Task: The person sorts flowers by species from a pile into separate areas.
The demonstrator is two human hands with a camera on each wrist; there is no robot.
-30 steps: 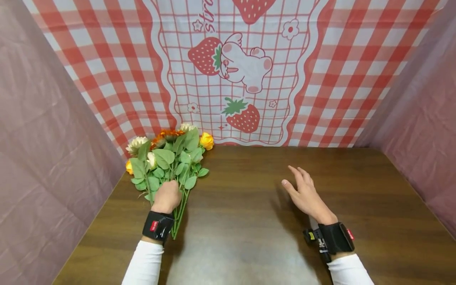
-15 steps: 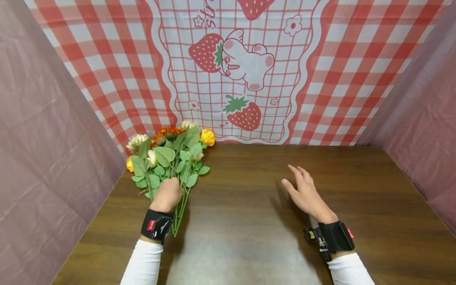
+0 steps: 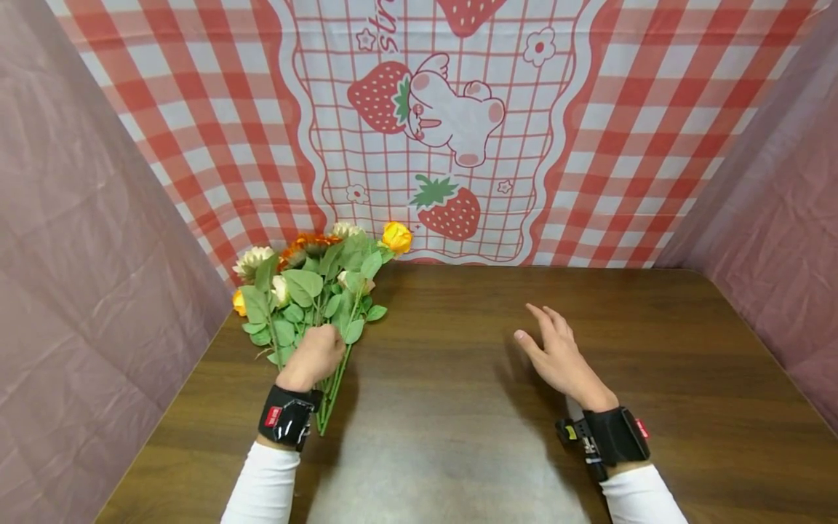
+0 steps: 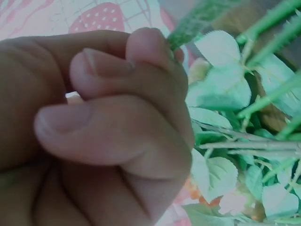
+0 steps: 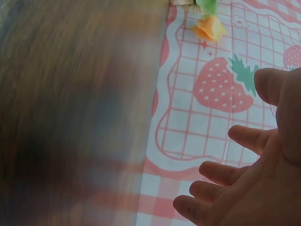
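On the left of the table lies a bunch of flowers with green leaves (image 3: 302, 285), and my left hand (image 3: 316, 356) is over its stems. The fingers are curled, pinching a green stem (image 4: 200, 21) that comes out past the fingertips in the left wrist view. A yellow rose (image 3: 396, 237) stands out at the bunch's upper right, lifted above its neighbours. Cream flowers (image 3: 254, 260) and orange flowers (image 3: 310, 246) make up the rest of the heads. My right hand (image 3: 559, 360) hovers over the table's right half, fingers spread, holding nothing.
The brown wooden table (image 3: 445, 378) ends at the back against a red-and-white checked cloth (image 3: 628, 145) printed with strawberries. Pinkish curtains (image 3: 98, 291) hang at both sides. Loose stem ends (image 3: 324, 422) point toward the front.
The yellow rose has risen and moved right, away from the other heads, as my left hand shifted slightly right. My right hand has barely moved.
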